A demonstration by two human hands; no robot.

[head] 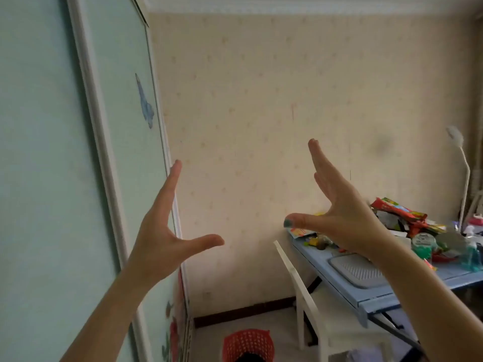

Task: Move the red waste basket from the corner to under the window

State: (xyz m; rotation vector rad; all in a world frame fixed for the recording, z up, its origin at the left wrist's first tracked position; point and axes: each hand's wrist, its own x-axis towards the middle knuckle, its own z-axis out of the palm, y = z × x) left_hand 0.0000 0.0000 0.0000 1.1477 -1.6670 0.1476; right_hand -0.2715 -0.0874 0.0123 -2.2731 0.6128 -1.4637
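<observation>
The red waste basket [248, 344], a plastic lattice bin with something dark inside, stands on the pale floor at the bottom of the view, beside the wardrobe and near the room's corner. Its lower part is cut off by the frame edge. My left hand [163, 231] is raised in front of the wardrobe edge, fingers straight and thumb spread, holding nothing. My right hand [339, 205] is raised at the same height in front of the wall, also spread and empty, with a blue-painted thumbnail. Both hands are well above the basket. No window shows in this view.
A pale green sliding wardrobe [52, 152] fills the left side. A white plastic chair [311, 317] stands right of the basket, tucked against a blue folding table [371, 288] cluttered with packets and bottles. A white lamp [462, 178] rises at far right. A wallpapered wall [261, 100] is straight ahead.
</observation>
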